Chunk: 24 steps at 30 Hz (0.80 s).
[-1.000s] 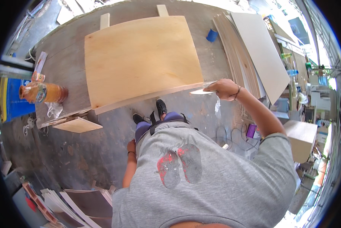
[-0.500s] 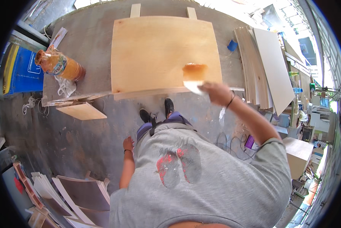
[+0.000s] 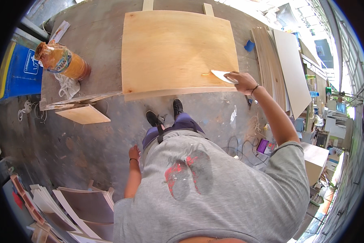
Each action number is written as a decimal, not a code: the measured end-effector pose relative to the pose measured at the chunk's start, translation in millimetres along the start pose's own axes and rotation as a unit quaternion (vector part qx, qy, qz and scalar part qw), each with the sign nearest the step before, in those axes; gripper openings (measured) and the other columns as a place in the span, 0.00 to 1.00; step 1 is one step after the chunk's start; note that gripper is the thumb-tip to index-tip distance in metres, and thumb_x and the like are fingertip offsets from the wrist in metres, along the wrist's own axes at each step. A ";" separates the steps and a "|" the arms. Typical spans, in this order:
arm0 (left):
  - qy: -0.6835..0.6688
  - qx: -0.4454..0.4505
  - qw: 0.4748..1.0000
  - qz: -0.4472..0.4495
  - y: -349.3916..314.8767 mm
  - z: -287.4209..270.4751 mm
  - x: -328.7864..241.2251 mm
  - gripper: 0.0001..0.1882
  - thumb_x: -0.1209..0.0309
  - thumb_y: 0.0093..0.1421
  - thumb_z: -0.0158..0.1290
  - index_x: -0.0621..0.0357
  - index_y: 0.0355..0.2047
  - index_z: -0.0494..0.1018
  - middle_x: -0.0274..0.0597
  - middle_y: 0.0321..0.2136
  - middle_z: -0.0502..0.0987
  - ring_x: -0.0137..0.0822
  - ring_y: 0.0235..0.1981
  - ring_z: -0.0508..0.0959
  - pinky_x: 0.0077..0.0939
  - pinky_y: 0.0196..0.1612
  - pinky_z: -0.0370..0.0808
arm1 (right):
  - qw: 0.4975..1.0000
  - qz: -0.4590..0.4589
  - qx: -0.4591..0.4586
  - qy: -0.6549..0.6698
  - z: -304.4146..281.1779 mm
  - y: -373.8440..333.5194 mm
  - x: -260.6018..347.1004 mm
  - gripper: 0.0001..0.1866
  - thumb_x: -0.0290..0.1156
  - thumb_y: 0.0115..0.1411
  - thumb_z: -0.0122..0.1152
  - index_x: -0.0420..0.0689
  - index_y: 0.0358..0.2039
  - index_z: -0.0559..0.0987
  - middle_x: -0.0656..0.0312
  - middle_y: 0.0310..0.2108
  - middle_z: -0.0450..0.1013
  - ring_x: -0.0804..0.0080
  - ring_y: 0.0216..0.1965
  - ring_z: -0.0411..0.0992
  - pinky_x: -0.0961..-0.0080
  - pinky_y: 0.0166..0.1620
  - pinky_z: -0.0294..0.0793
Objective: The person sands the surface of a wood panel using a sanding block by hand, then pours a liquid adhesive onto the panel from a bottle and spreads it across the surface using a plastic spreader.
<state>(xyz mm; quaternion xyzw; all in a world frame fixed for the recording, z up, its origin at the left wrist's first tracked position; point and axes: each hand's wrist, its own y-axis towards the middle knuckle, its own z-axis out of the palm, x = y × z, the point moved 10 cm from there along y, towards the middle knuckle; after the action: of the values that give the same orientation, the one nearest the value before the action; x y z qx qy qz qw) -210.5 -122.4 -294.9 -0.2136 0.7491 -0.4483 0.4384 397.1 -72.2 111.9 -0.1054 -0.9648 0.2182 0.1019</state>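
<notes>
Fingers (image 3: pixel 233 75) of the right hand (image 3: pixel 244 82) are closed around a white flat spreader (image 3: pixel 223 77), held over the near right part of a pale plywood panel (image 3: pixel 173 52) that stretches away to their left. Just left of them lies an amber streak (image 3: pixel 206 74); well apart, farther left, an amber-filled bottle (image 3: pixel 72 65). Stacked boards (image 3: pixel 273 71) stand near, rightward. Lower left, the left hand (image 3: pixel 134 152) hangs, loosely open.

The right arm (image 3: pixel 276 115) reaches out to the front, and the right hand (image 3: pixel 242 82) pinches tight. The left arm (image 3: pixel 133 178) hangs down low, with the left hand (image 3: pixel 134 152) loose and a little curled.
</notes>
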 end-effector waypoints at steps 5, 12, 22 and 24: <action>0.046 0.029 0.997 0.054 13.6 7.2 -9.9 0.19 0.53 0.57 0.48 0.54 0.40 0.69 0.38 0.33 0.74 0.32 0.29 0.75 0.34 0.28 0.68 | 0.999 -0.007 -0.017 -0.032 5.0 23.1 78.4 0.28 0.23 0.46 0.48 0.54 0.52 0.70 0.52 0.39 0.73 0.54 0.40 0.72 0.60 0.40 0.71; 0.011 0.036 0.999 0.012 14.5 11.0 -43.4 0.16 0.56 0.58 0.46 0.52 0.38 0.72 0.40 0.30 0.75 0.32 0.28 0.76 0.30 0.27 0.71 | 0.995 -0.027 0.072 -0.061 25.6 -38.0 66.5 0.30 0.20 0.44 0.51 0.59 0.50 0.73 0.60 0.42 0.74 0.59 0.41 0.73 0.65 0.38 0.73; -0.123 -0.207 0.956 0.168 -39.6 -60.5 -144.7 0.14 0.62 0.57 0.52 0.63 0.32 0.72 0.45 0.28 0.75 0.37 0.29 0.75 0.30 0.34 0.72 | 0.929 -0.229 -0.192 0.217 -118.4 11.7 188.0 0.27 0.16 0.46 0.49 0.45 0.49 0.74 0.51 0.55 0.64 0.55 0.48 0.70 0.69 0.49 0.69; -0.092 -0.308 0.888 0.329 -85.2 -107.3 -245.4 0.18 0.60 0.59 0.52 0.65 0.38 0.71 0.47 0.29 0.75 0.37 0.31 0.75 0.29 0.39 0.72 | 0.889 -0.312 -0.271 0.199 -162.8 33.2 236.2 0.24 0.18 0.49 0.50 0.42 0.49 0.74 0.50 0.61 0.56 0.52 0.49 0.69 0.69 0.50 0.68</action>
<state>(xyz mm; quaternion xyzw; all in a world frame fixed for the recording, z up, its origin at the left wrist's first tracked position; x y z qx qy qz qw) -179.1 61.4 -84.6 -0.1193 0.8331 -0.0034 0.5401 215.8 80.7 276.7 0.1363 -0.9292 -0.1200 0.3220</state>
